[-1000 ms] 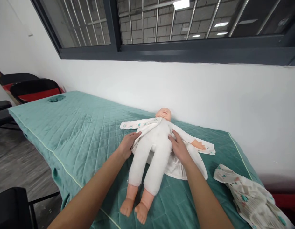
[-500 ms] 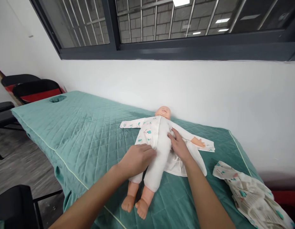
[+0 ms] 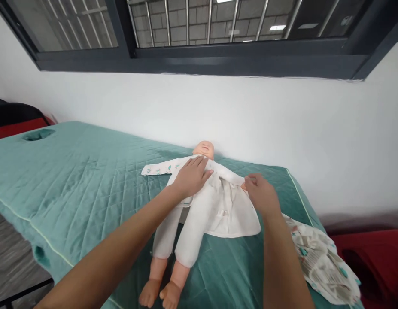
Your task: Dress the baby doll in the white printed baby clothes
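Observation:
A baby doll (image 3: 203, 149) lies on its back, its head by the wall and its bare feet pointing down-left. Its legs are white cloth, and a white baby jacket (image 3: 232, 214) with a small green print on one side is on its arms, the right-hand panel spread out on the bed. My left hand (image 3: 192, 176) rests flat on the doll's chest, fingers stretched. At the end of the right-hand sleeve, my right hand (image 3: 260, 192) has its fingers pinched on the cuff; a bit of the doll's hand shows beside them.
A green quilted cover (image 3: 98, 171) with a face hole (image 3: 38, 134) lies over the bed, against a white wall below a barred window. Crumpled printed baby clothes (image 3: 327, 262) lie at the right edge. Red seats (image 3: 375, 262) stand beyond, with a black-and-red chair (image 3: 16, 118) at far left.
My left hand has moved up from the doll's thigh to its chest and flattened. My right hand has gone from the doll's side out to the sleeve end. The view has shifted right.

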`<state>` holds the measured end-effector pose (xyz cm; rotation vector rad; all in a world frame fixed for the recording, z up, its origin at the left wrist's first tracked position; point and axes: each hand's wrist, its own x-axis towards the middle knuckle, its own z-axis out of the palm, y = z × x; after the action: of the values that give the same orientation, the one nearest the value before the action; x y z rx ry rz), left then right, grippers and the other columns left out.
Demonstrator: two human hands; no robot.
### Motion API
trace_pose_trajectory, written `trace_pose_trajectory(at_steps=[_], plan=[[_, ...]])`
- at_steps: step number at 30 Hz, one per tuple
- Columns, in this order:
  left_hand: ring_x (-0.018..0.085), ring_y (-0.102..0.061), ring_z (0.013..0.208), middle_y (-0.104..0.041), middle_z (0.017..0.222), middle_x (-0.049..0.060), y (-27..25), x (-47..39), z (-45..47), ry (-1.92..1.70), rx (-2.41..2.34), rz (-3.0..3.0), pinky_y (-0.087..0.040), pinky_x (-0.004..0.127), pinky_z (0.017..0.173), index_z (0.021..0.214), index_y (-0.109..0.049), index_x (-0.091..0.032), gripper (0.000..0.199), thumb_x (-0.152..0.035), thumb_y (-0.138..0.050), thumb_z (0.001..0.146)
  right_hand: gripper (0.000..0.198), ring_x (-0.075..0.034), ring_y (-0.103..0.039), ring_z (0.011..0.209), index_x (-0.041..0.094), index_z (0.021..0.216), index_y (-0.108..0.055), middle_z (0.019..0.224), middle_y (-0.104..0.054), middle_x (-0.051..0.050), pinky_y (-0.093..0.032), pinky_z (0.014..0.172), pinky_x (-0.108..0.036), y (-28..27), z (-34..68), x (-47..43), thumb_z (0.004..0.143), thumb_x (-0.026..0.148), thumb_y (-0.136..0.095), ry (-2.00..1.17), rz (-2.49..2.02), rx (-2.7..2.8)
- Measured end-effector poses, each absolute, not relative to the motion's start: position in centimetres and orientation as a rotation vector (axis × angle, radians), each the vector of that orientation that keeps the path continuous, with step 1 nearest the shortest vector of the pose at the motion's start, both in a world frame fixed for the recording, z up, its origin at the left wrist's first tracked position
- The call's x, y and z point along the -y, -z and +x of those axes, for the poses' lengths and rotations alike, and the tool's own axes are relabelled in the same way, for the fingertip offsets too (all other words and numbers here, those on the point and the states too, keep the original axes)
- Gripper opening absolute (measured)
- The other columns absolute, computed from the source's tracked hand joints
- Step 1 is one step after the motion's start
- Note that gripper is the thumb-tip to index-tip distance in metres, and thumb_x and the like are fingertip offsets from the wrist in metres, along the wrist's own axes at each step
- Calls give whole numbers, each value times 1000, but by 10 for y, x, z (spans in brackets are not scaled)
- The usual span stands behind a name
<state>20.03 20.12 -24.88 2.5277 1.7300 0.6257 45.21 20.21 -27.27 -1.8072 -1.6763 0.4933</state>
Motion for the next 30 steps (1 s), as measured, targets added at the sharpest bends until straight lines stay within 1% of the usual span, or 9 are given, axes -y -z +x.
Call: trace_pose_trajectory(at_steps=[3, 5, 8, 11, 14, 18, 21, 25, 30], plan=[[28, -51, 131, -60, 137, 16, 236, -217, 234, -501, -1642, 2659, -35, 44, 113, 128, -56, -14, 40, -38, -42, 100, 42, -35, -67, 99, 22, 101, -70, 104, -73, -16, -49, 78, -43, 269, 466, -202, 92, 46, -37, -505, -2173, 1714], [29, -58, 121, -66, 125, 14, 234, -228, 262, -338, -1550, 2764, -39, 44, 108, 118, -62, -13, 32, -33, -48, 97, 43, -32, -68, 98, 19, 100, -72, 99, -74, -16, -48, 76, -38, 269, 467, -202, 93, 44, -37, -570, -2263, 1805], [27, -62, 112, -67, 120, 13, 243, -240, 305, -45, -1418, 2842, -46, 40, 95, 115, -63, -13, 27, -17, -49, 93, 44, -31, -67, 104, 18, 102, -73, 100, -74, -15, -46, 79, -34, 271, 462, -202, 93, 45, -40, -608, -2291, 1871], [30, -62, 114, -66, 122, 15, 255, -249, 334, 126, -1355, 2864, -47, 40, 91, 117, -64, -12, 30, -12, -51, 90, 40, -31, -66, 107, 19, 101, -73, 109, -73, -16, -44, 79, -34, 273, 458, -203, 92, 43, -42, -616, -2276, 1875], [32, -62, 112, -66, 122, 17, 259, -259, 344, 156, -1339, 2872, -47, 41, 88, 117, -64, -11, 31, -14, -55, 88, 34, -30, -67, 104, 20, 94, -72, 113, -72, -15, -44, 77, -34, 275, 456, -202, 90, 40, -45, -588, -2290, 1834], [30, -64, 108, -67, 118, 16, 253, -272, 337, 157, -1327, 2896, -46, 37, 82, 120, -61, -13, 35, -14, -60, 85, 32, -28, -68, 93, 22, 75, -67, 97, -73, -11, -42, 70, -33, 279, 450, -202, 88, 48, -52, -603, -2288, 1789], [27, -66, 102, -69, 113, 12, 248, -277, 325, 130, -1304, 2923, -45, 33, 76, 119, -59, -18, 36, -13, -60, 83, 30, -27, -65, 86, 22, 69, -60, 86, -71, -9, -39, 67, -33, 288, 448, -205, 83, 50, -59, -598, -2235, 1750], [25, -67, 88, -71, 103, 8, 249, -278, 309, 65, -1244, 2964, -43, 32, 71, 113, -60, -21, 34, -13, -56, 80, 24, -23, -58, 71, 22, 59, -53, 68, -61, -4, -33, 64, -31, 300, 462, -211, 71, 35, -69, -643, -2063, 1589], [28, -66, 82, -72, 96, 10, 254, -275, 299, 17, -1198, 3018, -42, 35, 71, 109, -62, -20, 29, -23, -54, 82, 16, -17, -48, 64, 22, 61, -49, 63, -53, 1, -31, 61, -29, 306, 493, -217, 74, 28, -57, -519, -1927, 1309]])
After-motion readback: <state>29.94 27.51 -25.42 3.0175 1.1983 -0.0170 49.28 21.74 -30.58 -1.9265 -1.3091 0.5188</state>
